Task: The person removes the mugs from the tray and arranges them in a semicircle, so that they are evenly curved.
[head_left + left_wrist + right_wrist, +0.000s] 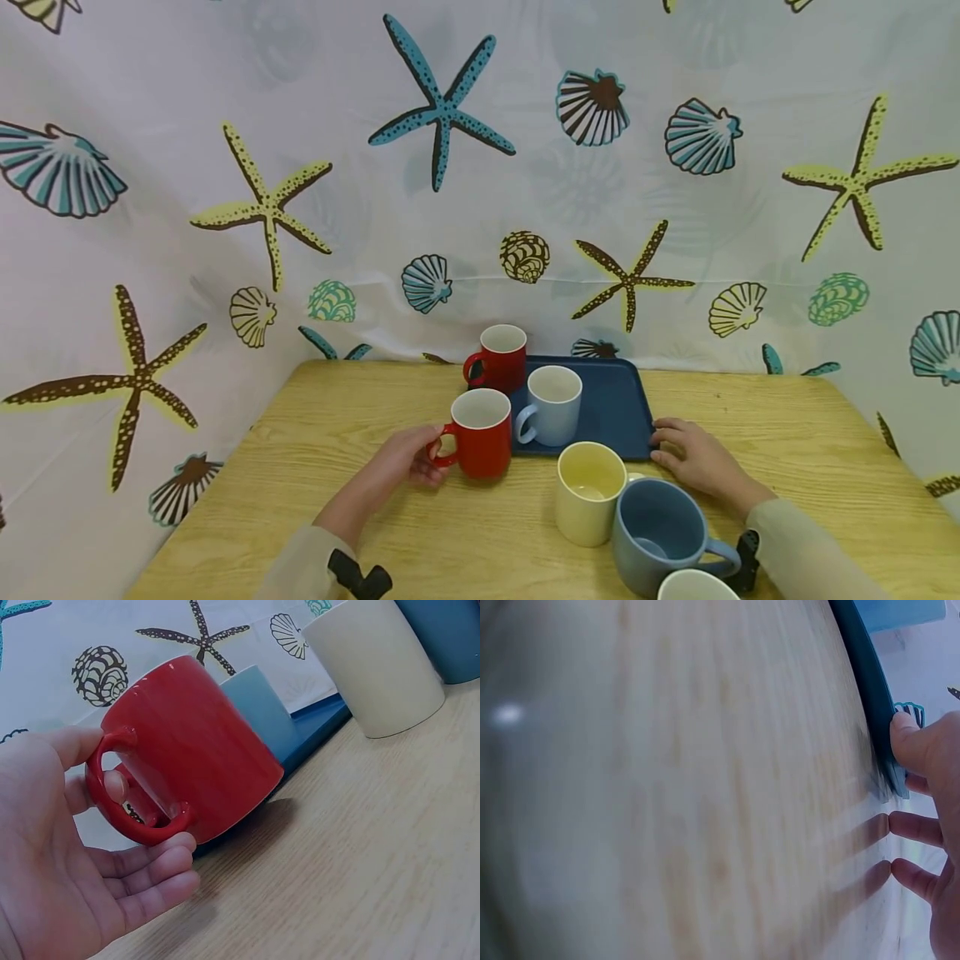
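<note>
In the head view, my left hand (415,456) grips the handle of a red mug (486,442) by the tray's front left corner. The left wrist view shows the thumb and a finger at the red handle (96,784), the other fingers below it. A shadow lies under the mug; I cannot tell whether its base touches anything. My right hand (696,457) touches the right edge of the dark blue tray (615,408), the thumb (907,742) against its rim. A second red mug (506,367) and a light blue mug (557,412) stand upright on the tray.
A yellow mug (581,508) and a blue-grey mug (648,550) stand in front of the tray, near the right forearm. A white mug (697,587) is cut off at the bottom edge. Behind the wooden table (360,392) hangs a cloth (480,208) with starfish and shells.
</note>
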